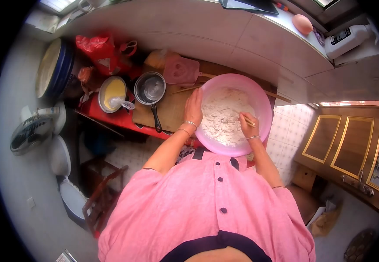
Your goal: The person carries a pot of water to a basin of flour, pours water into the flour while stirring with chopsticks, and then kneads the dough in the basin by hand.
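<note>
A large pink basin (266,107) stands at the right end of the wooden board, close against my body. Inside it lies pale flour (224,115), partly clumped into flakes. My left hand (193,109) grips the basin's left rim, fingers along its outer side. Over the right part of the flour, my right hand (249,125) is closed around chopsticks (250,123); their lower tips are hidden by the hand and the flour. Left of the basin sits a small steel saucepan (150,88) with a black handle, holding what looks like clear liquid.
A bowl of yellow contents (114,92) with a plastic bag on it stands left of the saucepan. The wooden board (172,111) lies on a red-covered table. A pink strainer-like tool (181,70) lies behind. A fan (32,133) and chair (104,192) are at left.
</note>
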`<action>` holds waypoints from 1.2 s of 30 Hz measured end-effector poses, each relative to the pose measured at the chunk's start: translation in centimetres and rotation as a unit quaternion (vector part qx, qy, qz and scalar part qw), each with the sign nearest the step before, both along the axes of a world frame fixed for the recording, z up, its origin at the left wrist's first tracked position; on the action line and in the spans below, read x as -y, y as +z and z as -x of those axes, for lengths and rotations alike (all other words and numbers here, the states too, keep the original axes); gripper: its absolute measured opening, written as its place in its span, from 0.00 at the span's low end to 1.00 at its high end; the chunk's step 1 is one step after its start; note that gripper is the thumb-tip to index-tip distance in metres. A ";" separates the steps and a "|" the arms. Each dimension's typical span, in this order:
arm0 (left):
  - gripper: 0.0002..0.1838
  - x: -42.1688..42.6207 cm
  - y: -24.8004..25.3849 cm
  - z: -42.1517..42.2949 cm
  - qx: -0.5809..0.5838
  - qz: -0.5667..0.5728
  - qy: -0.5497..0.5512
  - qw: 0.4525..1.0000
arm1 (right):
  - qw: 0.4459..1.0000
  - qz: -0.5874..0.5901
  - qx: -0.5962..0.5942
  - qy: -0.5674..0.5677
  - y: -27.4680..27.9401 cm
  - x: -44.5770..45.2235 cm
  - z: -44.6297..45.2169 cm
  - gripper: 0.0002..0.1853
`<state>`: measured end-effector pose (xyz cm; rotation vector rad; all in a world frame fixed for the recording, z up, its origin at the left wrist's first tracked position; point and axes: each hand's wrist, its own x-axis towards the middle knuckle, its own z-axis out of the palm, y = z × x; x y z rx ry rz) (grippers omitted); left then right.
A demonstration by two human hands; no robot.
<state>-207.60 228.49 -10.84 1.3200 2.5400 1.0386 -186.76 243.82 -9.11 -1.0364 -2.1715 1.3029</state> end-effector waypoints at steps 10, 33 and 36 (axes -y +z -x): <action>0.39 0.2 -1.0 -1.0 -0.017 -0.014 0.048 0.999 | 0.998 0.024 0.049 -0.018 2.3 3.2 -4.4 0.09; 0.39 0.2 -0.1 -0.8 -0.029 -0.028 0.046 0.998 | 0.992 0.107 -0.058 -0.014 -1.9 -0.8 2.5 0.09; 0.39 -0.1 -0.5 -0.8 -0.016 -0.038 0.042 0.998 | 0.989 0.098 -0.027 0.108 1.5 2.8 0.8 0.10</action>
